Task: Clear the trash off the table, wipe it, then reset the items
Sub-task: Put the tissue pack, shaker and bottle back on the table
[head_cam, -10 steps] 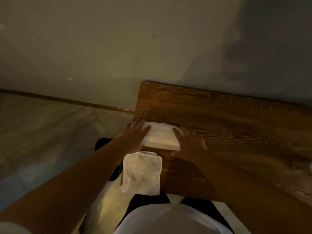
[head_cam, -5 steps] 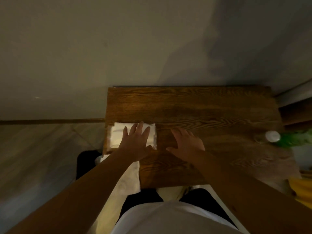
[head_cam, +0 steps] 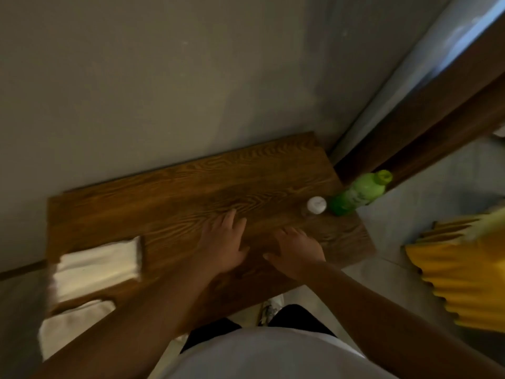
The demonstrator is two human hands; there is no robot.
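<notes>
Seen from above, a dark wooden bench (head_cam: pixel 169 203) stands against a plain wall. Both bare hands hover flat over its middle, side by side. The left hand (head_cam: pixel 222 242) has its grip apart, fingers spread and holding nothing. The right hand (head_cam: pixel 296 248) is the same, fingers loose and empty. A folded white cloth (head_cam: pixel 98 262) lies on the bench's left end, well apart from the left hand. A second white cloth (head_cam: pixel 73 328) hangs at the near left corner, partly hidden by the left forearm. Beyond the right hand, near the bench's right end, stands a clear bottle with a white cap (head_cam: pixel 316 205), and just beside it a green bottle (head_cam: pixel 358 195). Something yellow and ridged (head_cam: pixel 461 280) lies off to the right.
</notes>
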